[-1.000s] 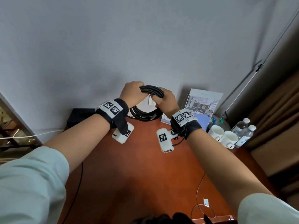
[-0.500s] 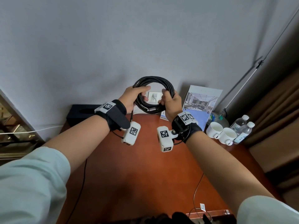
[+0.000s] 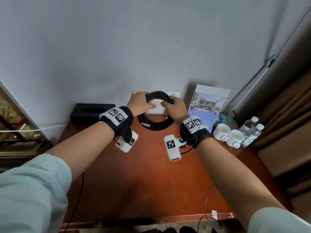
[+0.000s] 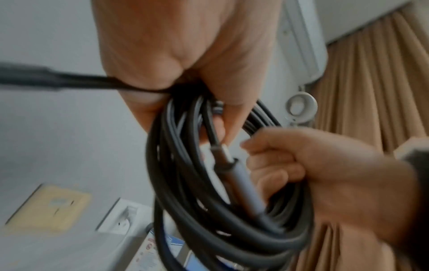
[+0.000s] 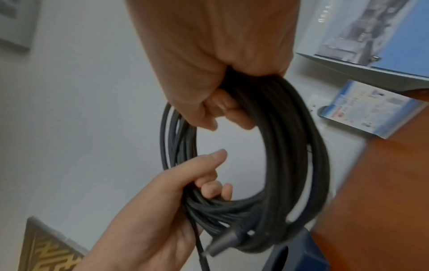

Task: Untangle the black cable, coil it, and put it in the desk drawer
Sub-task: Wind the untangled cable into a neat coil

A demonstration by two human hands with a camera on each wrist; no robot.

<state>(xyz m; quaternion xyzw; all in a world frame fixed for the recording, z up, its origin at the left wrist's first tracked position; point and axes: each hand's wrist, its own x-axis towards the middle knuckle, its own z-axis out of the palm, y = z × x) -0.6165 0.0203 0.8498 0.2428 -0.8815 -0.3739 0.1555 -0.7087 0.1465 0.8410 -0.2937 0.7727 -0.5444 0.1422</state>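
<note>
Reaching forward side by side, both bare forearms stretch over the desk (image 3: 151, 174) toward its far edge by the wall, each wrist strapped with a black band and a white camera. The left hand (image 3: 138, 103) comes in palm down from the left and curls its fingers (image 5: 216, 190) round the left side of the coil's top, with the thumb lying straight along the strands. The right hand (image 3: 176, 107) mirrors it on the right, its fingers (image 5: 223, 111) wrapped through the loop and closed tight on the bundle. The cable (image 3: 155, 125) is wound into a round coil of several turns, held up off the desk between the two hands above the far edge, its lower arc hanging toward the wood. A grey plug (image 4: 243, 185) at one cable end lies against the strands just beside the right hand's knuckles in the left wrist view, and another stretch of black cable runs off to the left past the left hand. A black box (image 3: 92, 111) sits at the far left corner; a brochure (image 3: 207, 105), two cups (image 3: 228, 134) and bottles (image 3: 250, 132) stand along the right edge.
</note>
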